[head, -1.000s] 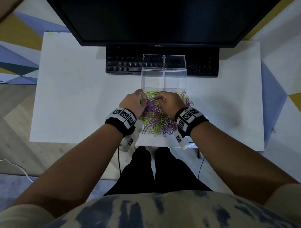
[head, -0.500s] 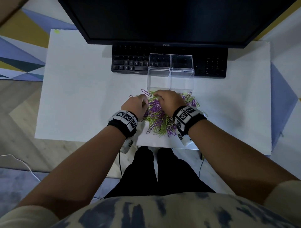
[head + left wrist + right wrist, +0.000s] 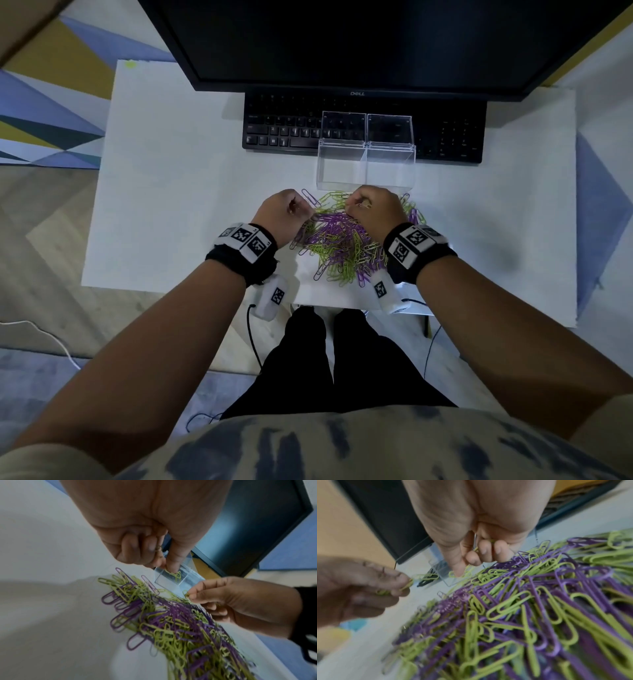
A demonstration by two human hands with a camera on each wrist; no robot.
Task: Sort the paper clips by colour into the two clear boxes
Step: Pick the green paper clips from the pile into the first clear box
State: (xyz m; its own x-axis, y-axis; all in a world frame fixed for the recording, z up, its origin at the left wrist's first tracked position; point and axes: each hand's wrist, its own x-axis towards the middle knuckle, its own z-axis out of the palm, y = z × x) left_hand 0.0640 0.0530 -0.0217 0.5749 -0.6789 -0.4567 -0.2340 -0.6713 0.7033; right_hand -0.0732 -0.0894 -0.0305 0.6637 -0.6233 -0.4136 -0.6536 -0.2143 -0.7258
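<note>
Here we see both forearms reaching forward over the bench, wrists bent down, both hands at the far edge of the paper clip pile. The left hand has its fingers curled in, thumb and forefinger pinching a green clip. The right hand is curled likewise, and its fingertips pinch another green clip, with a further clip tucked in the palm. The mixed green and purple pile lies on the bench between and beneath the hands. Just beyond it stand the two clear boxes, side by side and touching, lids raised; we see nothing inside them. Behind them lie a black keyboard and a dark monitor.
</note>
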